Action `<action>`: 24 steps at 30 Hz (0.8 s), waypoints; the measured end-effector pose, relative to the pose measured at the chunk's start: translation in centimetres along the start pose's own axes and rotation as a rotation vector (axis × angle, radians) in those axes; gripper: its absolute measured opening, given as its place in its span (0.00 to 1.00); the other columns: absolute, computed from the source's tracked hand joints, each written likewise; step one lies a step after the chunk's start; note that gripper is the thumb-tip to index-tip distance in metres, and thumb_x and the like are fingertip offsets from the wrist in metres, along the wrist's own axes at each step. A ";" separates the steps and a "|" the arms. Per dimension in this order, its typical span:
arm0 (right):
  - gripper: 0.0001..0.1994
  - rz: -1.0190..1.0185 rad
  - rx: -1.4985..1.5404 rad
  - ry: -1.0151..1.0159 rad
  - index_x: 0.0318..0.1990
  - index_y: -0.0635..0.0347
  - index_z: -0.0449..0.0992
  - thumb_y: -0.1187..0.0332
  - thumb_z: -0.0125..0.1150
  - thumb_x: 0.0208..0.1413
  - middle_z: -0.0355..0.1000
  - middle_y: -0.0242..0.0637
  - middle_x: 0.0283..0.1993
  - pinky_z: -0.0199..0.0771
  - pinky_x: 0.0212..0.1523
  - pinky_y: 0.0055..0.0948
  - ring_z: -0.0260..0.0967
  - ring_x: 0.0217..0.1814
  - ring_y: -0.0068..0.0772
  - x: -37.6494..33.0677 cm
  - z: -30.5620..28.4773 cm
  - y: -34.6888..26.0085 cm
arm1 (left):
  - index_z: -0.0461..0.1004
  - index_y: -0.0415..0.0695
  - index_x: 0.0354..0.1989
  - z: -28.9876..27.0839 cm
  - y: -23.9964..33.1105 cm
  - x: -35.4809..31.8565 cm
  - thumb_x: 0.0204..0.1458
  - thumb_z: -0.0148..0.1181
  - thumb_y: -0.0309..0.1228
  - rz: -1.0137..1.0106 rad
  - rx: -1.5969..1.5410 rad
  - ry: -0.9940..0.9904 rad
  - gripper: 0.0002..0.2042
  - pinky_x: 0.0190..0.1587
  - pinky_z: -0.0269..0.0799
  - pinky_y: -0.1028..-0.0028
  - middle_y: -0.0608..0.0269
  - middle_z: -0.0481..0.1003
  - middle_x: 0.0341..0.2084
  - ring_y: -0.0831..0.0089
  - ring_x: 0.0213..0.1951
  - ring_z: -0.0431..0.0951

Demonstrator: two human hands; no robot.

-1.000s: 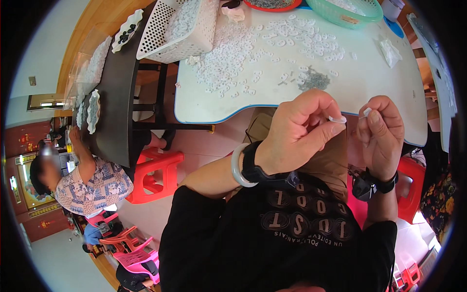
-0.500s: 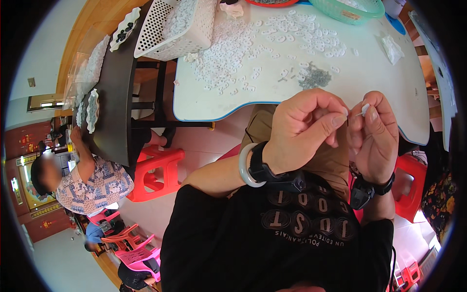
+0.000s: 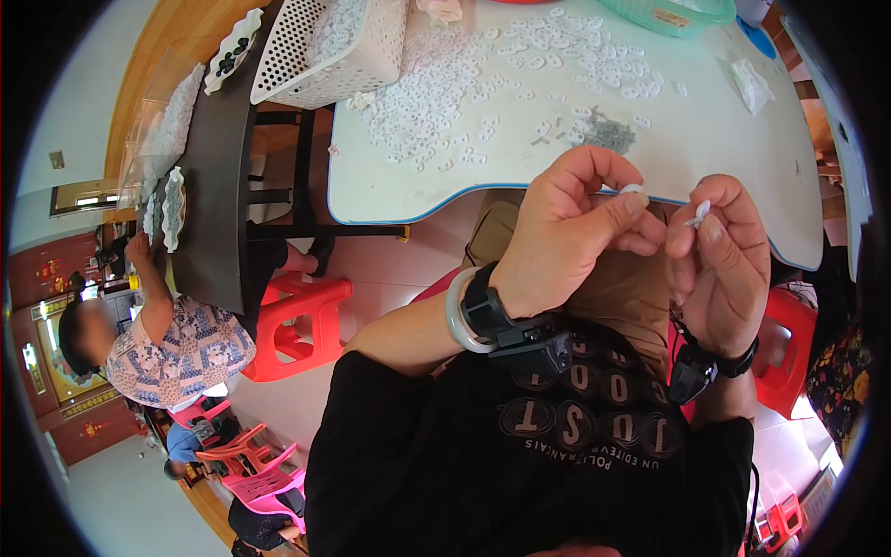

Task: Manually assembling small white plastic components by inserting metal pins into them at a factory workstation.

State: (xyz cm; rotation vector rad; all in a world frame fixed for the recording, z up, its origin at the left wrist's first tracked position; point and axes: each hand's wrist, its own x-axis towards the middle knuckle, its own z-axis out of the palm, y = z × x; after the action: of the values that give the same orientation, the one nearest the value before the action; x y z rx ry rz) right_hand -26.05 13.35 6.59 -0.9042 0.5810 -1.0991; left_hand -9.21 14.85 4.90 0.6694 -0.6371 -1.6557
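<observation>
My left hand [image 3: 557, 237] is closed, its thumb and forefinger pinching a small white plastic piece [image 3: 633, 188]. To its right, my right hand [image 3: 729, 269] pinches another small white plastic piece [image 3: 703, 207], from which a thin greyish pin sticks out toward the left. A gap separates the two hands, both raised above my lap at the near edge of the white table [image 3: 733, 139]. Just beyond my left hand lies a heap of small grey pins [image 3: 608, 136]. Many loose white plastic pieces [image 3: 427, 93] are spread farther off.
A white perforated basket [image 3: 327, 79] of white pieces stands at the table's far left, a green basket [image 3: 664, 17] at the far right. Crumpled white plastic [image 3: 752, 88] lies near the right edge. Beside a dark table [image 3: 209, 186] at left sits another person [image 3: 186, 348].
My hands have drawn apart. The left has shifted slightly up and left with its white piece, and the pin on the right hand's piece now shows more clearly.
</observation>
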 end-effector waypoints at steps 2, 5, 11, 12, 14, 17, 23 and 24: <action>0.15 0.002 -0.011 0.007 0.53 0.69 0.65 0.69 0.48 0.62 0.72 0.38 0.29 0.55 0.16 0.13 0.56 0.16 0.15 -0.1 0.2 -0.2 | 0.70 0.36 0.43 -0.1 0.1 -0.1 0.56 0.55 0.23 -0.021 0.011 -0.023 0.08 0.35 0.78 0.75 0.62 0.73 0.30 0.74 0.34 0.79; 0.14 0.005 -0.041 0.027 0.51 0.68 0.66 0.69 0.48 0.62 0.71 0.38 0.29 0.56 0.17 0.13 0.57 0.17 0.15 -0.2 0.4 -0.4 | 0.71 0.36 0.43 -0.2 0.0 -0.1 0.55 0.57 0.23 0.038 0.143 -0.025 0.08 0.30 0.75 0.79 0.64 0.73 0.30 0.77 0.30 0.76; 0.13 -0.020 -0.057 0.028 0.50 0.67 0.66 0.69 0.48 0.62 0.71 0.38 0.29 0.57 0.18 0.14 0.57 0.18 0.15 -0.5 -0.4 -0.2 | 0.71 0.35 0.48 -0.5 0.7 -0.5 0.54 0.57 0.21 -0.038 0.142 -0.069 0.13 0.26 0.72 0.82 0.62 0.75 0.32 0.79 0.27 0.73; 0.12 -0.031 -0.059 0.026 0.50 0.67 0.66 0.69 0.48 0.62 0.71 0.38 0.29 0.57 0.18 0.13 0.57 0.18 0.15 -0.4 -0.4 -0.1 | 0.71 0.35 0.49 -0.4 0.8 -0.5 0.54 0.57 0.21 -0.045 0.086 -0.081 0.14 0.26 0.73 0.82 0.61 0.75 0.33 0.79 0.28 0.74; 0.11 -0.049 -0.073 0.012 0.49 0.67 0.66 0.70 0.49 0.62 0.71 0.38 0.29 0.57 0.19 0.13 0.58 0.19 0.15 -0.4 -0.5 -0.1 | 0.71 0.35 0.49 0.0 1.1 -0.5 0.54 0.57 0.21 -0.053 0.093 -0.062 0.14 0.28 0.75 0.80 0.60 0.75 0.33 0.77 0.30 0.76; 0.10 -0.070 -0.115 -0.013 0.47 0.66 0.66 0.71 0.50 0.61 0.71 0.39 0.29 0.57 0.20 0.12 0.59 0.21 0.15 -0.5 -0.7 -0.2 | 0.70 0.34 0.49 0.2 1.1 -0.7 0.54 0.56 0.20 -0.030 0.099 -0.064 0.14 0.31 0.78 0.78 0.59 0.75 0.34 0.74 0.31 0.78; 0.10 -0.099 -0.128 -0.078 0.46 0.66 0.65 0.71 0.52 0.61 0.71 0.37 0.28 0.57 0.22 0.12 0.62 0.25 0.15 -0.5 -0.7 0.2 | 0.69 0.33 0.50 0.6 1.5 -1.2 0.54 0.56 0.17 0.017 0.152 -0.138 0.14 0.35 0.77 0.78 0.58 0.75 0.33 0.74 0.32 0.78; 0.10 -0.095 -0.130 -0.085 0.46 0.66 0.65 0.71 0.52 0.61 0.70 0.37 0.28 0.57 0.22 0.12 0.62 0.25 0.15 -0.5 -0.6 0.2 | 0.69 0.33 0.50 0.6 1.7 -1.3 0.54 0.55 0.17 0.006 0.172 -0.162 0.14 0.35 0.76 0.78 0.58 0.75 0.32 0.74 0.32 0.78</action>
State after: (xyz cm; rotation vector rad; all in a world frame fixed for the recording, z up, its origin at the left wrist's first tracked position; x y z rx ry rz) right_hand -26.65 13.68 6.10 -1.0959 0.5486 -1.1112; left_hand -8.32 15.90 6.62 0.6593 -0.9045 -1.6733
